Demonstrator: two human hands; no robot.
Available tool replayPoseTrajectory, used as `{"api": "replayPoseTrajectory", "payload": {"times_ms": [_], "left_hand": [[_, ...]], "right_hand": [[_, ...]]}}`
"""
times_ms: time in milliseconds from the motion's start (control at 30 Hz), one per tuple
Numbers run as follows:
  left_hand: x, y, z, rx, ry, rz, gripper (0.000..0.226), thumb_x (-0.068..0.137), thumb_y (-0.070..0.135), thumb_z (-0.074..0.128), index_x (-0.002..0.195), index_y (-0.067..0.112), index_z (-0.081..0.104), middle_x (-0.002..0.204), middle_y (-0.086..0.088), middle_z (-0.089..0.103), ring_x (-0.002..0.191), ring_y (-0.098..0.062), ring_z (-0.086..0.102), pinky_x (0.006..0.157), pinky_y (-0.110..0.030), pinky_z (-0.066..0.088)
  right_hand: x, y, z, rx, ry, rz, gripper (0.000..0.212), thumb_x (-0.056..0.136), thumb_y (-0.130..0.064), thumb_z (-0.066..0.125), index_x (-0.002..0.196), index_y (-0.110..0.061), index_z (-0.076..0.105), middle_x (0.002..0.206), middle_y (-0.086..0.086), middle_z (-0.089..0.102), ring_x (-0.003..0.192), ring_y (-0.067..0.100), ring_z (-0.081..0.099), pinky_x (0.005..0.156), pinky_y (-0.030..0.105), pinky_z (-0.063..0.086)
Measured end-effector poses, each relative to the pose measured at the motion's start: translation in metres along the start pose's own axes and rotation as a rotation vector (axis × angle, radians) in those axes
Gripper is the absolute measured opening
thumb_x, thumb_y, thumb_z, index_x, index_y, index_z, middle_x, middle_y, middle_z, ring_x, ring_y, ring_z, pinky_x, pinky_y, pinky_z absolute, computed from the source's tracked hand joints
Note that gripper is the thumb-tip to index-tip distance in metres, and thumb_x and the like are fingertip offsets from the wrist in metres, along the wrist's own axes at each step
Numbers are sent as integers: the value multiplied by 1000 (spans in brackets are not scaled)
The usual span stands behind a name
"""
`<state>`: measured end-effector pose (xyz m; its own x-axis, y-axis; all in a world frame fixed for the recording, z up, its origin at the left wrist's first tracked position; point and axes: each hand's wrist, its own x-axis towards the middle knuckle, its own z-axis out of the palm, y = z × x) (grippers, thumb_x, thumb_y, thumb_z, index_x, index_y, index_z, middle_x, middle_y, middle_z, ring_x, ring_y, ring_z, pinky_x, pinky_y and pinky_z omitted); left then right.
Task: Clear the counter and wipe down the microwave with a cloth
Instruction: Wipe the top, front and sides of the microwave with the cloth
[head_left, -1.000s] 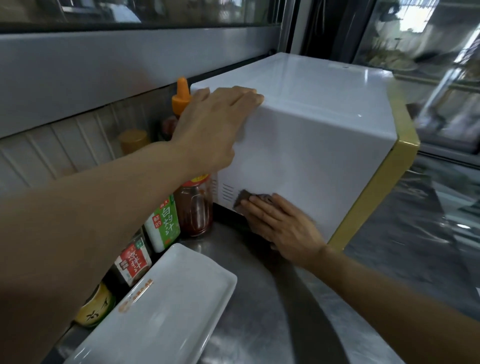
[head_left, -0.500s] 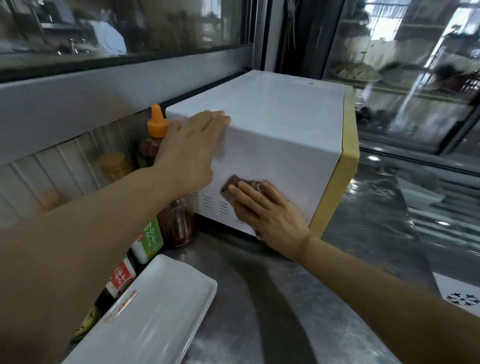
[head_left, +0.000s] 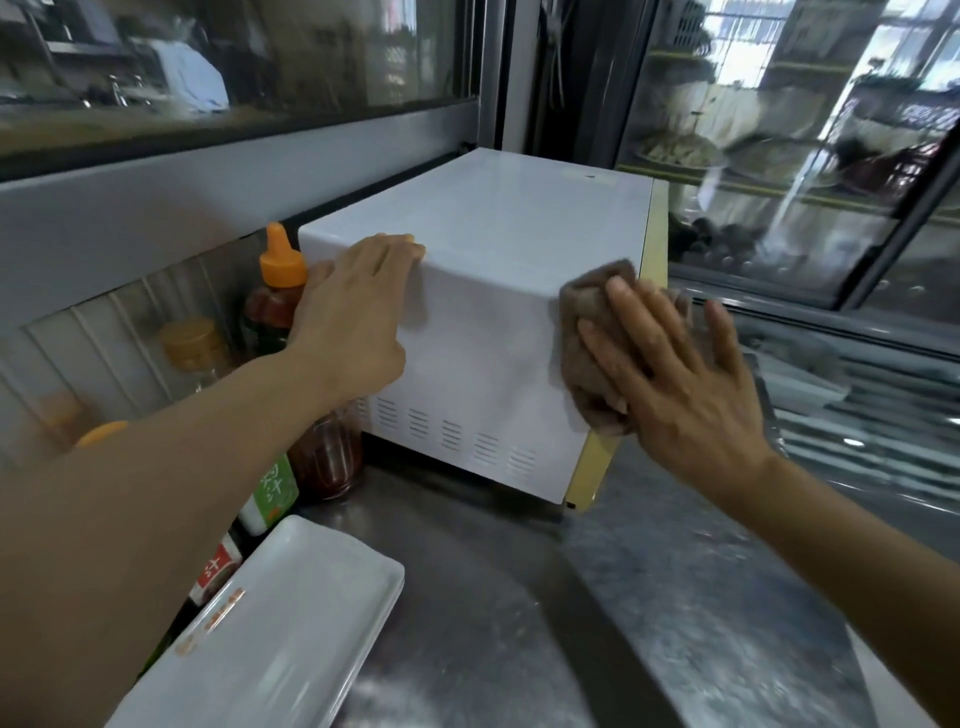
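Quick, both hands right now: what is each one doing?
Left hand: open, flat against the microwave at its top edge, holding nothing.
Right hand: open, fingers spread, pressing the brown cloth against the microwave's front corner.

R hand (head_left: 680, 384) presses cloth (head_left: 589, 332) on microwave (head_left: 483, 332); L hand (head_left: 353, 312) steadies.

Steel counter (head_left: 649, 597) carries a white microwave (head_left: 483, 332), a white rectangular tray (head_left: 270, 639) at front left, and sauce bottles (head_left: 275, 306) standing along the back wall.
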<state>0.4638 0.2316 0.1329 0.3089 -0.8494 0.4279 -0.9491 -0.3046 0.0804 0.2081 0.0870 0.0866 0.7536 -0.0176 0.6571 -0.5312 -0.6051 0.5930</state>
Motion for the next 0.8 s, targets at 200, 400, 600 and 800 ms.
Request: {"api": "replayPoseTrajectory", "payload": {"times_ms": [200, 400, 600, 800], "left_hand": [[-1, 3, 14, -31, 92, -16, 85, 64, 6, 73, 137, 12, 30, 148, -6, 30, 138, -26, 25, 104, -47, 29], [-2, 4, 17, -36, 115, -21, 85, 64, 8, 73, 137, 11, 30, 147, -8, 30, 137, -27, 25, 102, -47, 31], [-3, 4, 12, -27, 80, -38, 85, 65, 7, 71, 139, 12, 29, 149, -6, 28, 139, -25, 24, 100, -47, 33], [-4, -2, 14, -49, 109, -17, 86, 65, 4, 71, 140, 15, 30, 150, -4, 29, 140, -24, 23, 108, -43, 28]], "right_hand": [[-41, -26, 36, 123, 103, -32, 52, 95, -17, 41, 145, -14, 30, 154, 6, 21, 147, 22, 6, 116, 44, 9], [-106, -60, 53, 93, -155, -404, 61, 87, -15, 34, 147, -15, 20, 160, 2, -1, 146, 20, -11, 116, 38, 2], [-75, -36, 34, 138, -145, -279, 50, 97, -12, 22, 147, -19, 23, 159, -1, 10, 147, 17, 1, 119, 41, -4], [-67, -68, 46, 206, -172, -348, 55, 88, -10, 29, 142, -13, 40, 151, 5, 33, 142, 23, 26, 116, 42, 10]]}}
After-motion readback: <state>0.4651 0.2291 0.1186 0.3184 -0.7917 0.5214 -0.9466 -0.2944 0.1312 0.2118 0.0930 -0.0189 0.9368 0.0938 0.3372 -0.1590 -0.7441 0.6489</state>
